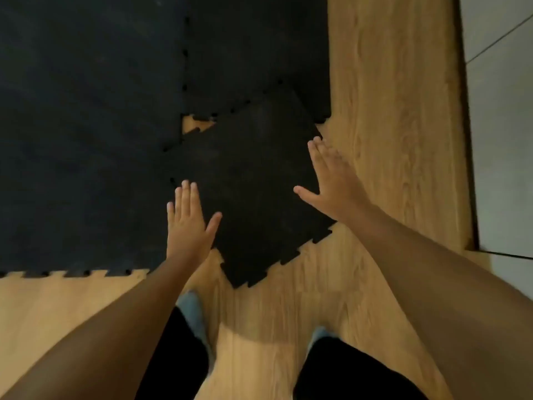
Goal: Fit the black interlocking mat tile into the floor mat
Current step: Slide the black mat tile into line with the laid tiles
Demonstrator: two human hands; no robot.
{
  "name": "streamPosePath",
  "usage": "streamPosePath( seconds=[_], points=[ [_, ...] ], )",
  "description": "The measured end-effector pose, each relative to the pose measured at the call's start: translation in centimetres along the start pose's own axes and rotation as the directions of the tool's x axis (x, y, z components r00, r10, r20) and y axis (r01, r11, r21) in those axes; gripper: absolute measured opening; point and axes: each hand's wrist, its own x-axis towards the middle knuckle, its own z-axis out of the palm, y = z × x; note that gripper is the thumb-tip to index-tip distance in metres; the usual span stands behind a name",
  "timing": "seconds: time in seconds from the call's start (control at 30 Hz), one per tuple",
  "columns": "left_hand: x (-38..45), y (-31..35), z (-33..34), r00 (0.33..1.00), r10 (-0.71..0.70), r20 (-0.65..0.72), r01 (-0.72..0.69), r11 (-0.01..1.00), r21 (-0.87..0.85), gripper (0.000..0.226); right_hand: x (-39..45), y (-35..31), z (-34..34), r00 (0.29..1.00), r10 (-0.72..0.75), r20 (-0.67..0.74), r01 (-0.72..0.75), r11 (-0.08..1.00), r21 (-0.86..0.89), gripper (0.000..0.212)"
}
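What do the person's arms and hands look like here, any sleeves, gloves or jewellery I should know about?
Both forearms are bare right to the frame edge, with no sleeves in view. The left hand and right hand wear no gloves, and no rings, watch or wristbands show, though the picture is somewhat blurred. Lower down, dark trouser legs and pale footwear are visible.
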Motion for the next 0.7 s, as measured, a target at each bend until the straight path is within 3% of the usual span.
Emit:
streamPosePath(
  seconds=[0.07, 0.13, 0.2, 0.27, 0.4, 0.53, 0.63, 0.67, 0.7],
  points=[
    [1.3, -1.9, 5.5, 0.978, -0.197, 0.076, 0.201, 0.978, -0.056, 0.102, 1.0, 2.3, 5.4, 0.994, 0.08, 0.069, -0.079, 0.997, -0.015, 0.108],
    [2.2, -3.6, 10.4, 0.898, -0.383, 0.219, 0.414, 0.903, -0.117, 0.12, 1.4, 4.5, 10.9, 0.962, 0.191, 0.195, -0.188, 0.982, -0.034, 0.123],
    [3.3, -4.9, 14.2, 0.828, -0.48, 0.289, 0.53, 0.839, -0.125, 0.13, 2.4, 6.9, 14.9, 0.937, 0.249, 0.246, -0.246, 0.968, -0.041, 0.134],
    [4.0, -5.4, 16.7, 0.802, -0.534, 0.266, 0.569, 0.819, -0.071, 0.135, 3.5, 9.0, 17.4, 0.93, 0.257, 0.261, -0.251, 0.966, -0.057, 0.139],
    [3.4, -4.8, 18.8, 0.813, -0.575, 0.091, 0.581, 0.81, -0.072, 0.132, 5.0, 11.1, 19.0, 0.929, 0.281, 0.243, -0.248, 0.956, -0.158, 0.141],
    [2.3, -6.5, 18.7, 0.703, -0.711, 0.022, 0.674, 0.656, -0.34, 0.116, 5.2, 11.6, 18.8, 0.899, 0.409, 0.156, -0.411, 0.911, -0.018, 0.132],
    [2.8, -6.9, 17.8, 0.711, -0.702, 0.024, 0.64, 0.633, -0.435, 0.1, 5.7, 11.9, 18.4, 0.859, 0.49, 0.148, -0.504, 0.86, 0.08, 0.127],
    [3.4, -7.0, 17.1, 0.654, -0.755, 0.057, 0.687, 0.56, -0.462, 0.099, 6.1, 12.1, 17.8, 0.841, 0.522, 0.144, -0.539, 0.833, 0.127, 0.122],
    [4.2, -7.3, 16.4, 0.556, -0.82, 0.136, 0.74, 0.414, -0.53, 0.099, 6.7, 12.4, 17.1, 0.808, 0.571, 0.143, -0.589, 0.784, 0.195, 0.115]
  ],
)
